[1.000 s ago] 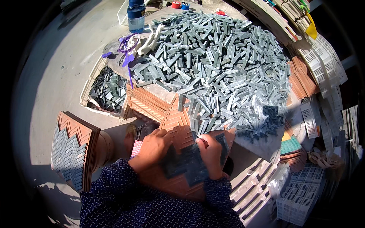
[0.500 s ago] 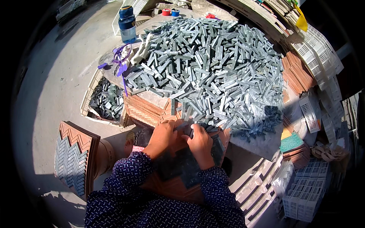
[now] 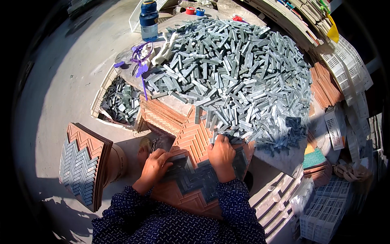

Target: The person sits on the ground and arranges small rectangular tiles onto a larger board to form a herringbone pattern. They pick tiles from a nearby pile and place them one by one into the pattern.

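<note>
My left hand [image 3: 155, 167] is at the left side of an orange-brown herringbone mould tray [image 3: 195, 140]. Its thumb and fingers close on the end of a dark grey stone strip [image 3: 177, 159]. Rows of dark strips [image 3: 197, 181] fill a zigzag band across the tray. Higher on the tray, beside the pile's near edge, my right hand [image 3: 222, 156] is closed, with a grey stone strip [image 3: 213, 135] at its fingertips. Part of that strip is hidden by the fingers. A large heap of loose grey stone strips [image 3: 235, 73] covers the table in front of me.
At left, a stack of mould trays [image 3: 105, 162] with a filled top tray rests on a bucket-like support [image 3: 118, 162]. A cream crate [image 3: 97, 101] holds dark pieces. A blue bottle [image 3: 149, 24] and purple-handled item [image 3: 140, 61] stand at the heap's far left. White crates [image 3: 327, 211] are at right.
My hands have moved apart: the left came down and left onto the tray, the right shifted slightly right. The view has swung, so the scene sits farther right.
</note>
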### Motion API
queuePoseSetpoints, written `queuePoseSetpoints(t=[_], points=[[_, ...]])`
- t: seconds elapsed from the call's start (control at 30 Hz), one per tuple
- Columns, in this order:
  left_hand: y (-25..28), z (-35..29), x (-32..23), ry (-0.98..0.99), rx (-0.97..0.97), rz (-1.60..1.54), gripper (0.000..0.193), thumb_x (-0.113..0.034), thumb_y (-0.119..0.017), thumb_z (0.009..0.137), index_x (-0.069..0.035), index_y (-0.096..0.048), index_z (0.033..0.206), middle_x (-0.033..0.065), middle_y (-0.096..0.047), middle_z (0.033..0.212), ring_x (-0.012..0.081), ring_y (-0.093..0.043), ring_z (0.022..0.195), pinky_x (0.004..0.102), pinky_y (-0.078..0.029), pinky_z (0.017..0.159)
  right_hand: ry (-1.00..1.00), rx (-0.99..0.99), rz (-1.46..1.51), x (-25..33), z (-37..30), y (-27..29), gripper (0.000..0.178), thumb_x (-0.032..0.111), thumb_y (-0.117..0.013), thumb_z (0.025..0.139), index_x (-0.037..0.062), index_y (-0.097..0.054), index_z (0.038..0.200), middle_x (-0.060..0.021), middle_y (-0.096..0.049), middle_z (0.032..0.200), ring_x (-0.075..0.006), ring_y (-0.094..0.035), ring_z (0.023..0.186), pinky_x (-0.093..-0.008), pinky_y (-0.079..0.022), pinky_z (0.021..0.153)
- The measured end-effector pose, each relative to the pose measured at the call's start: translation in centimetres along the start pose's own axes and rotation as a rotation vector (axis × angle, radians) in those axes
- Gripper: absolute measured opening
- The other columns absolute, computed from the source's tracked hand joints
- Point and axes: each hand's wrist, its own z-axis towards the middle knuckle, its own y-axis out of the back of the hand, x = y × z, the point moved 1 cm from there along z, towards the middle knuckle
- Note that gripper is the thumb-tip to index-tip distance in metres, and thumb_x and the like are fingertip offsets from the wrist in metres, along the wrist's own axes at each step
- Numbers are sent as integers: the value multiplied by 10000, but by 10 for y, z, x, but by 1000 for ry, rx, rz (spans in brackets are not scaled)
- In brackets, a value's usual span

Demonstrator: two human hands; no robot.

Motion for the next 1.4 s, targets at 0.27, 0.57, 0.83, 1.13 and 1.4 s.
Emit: queuePoseSetpoints(t=[0.27, 0.57, 0.83, 1.13, 1.4], points=[[-4, -1, 4, 21, 29, -13, 125, -54, -647, 800, -43, -657, 924, 115, -611, 862, 320, -627, 778, 386, -513, 686, -34, 52, 26, -3, -5, 3, 328, 214, -700, 761, 29, -522, 964, -176, -591, 980, -399, -621, 867, -492, -513, 711], [-10, 1, 1, 42, -17, -69, 155, -59, -682, 763, -48, -658, 915, 111, -609, 871, 320, -623, 796, 389, -508, 696, 30, 6, 100, -10, -12, 4, 340, 162, -698, 757, 56, -540, 1039, -162, -583, 992, -408, -601, 881, -500, -499, 711], [-12, 2, 3, 5, -13, 10, 189, -49, -683, 740, -54, -635, 923, 102, -587, 883, 315, -600, 834, 401, -491, 728, 103, -79, 172, -20, -15, -3, 326, 135, -691, 752, 57, -536, 1028, -164, -573, 980, -410, -594, 849, -490, -499, 681], [-21, 6, 4, -54, -34, 61, 141, -32, -660, 758, -55, -647, 896, 106, -598, 865, 314, -609, 812, 402, -492, 687, 137, -215, 334, -28, -17, -11, 170, 49, -652, 751, 33, -607, 914, -107, -615, 762, -249, -617, 666, -361, -504, 587], [-16, 12, -10, 22, -89, -48, 102, -20, -646, 773, -34, -648, 874, 120, -616, 856, 324, -625, 791, 380, -516, 685, 23, 72, 897, -13, -41, -4, 130, 1, -650, 732, 14, -616, 856, -86, -601, 709, -184, -608, 594, -286, -488, 559]])
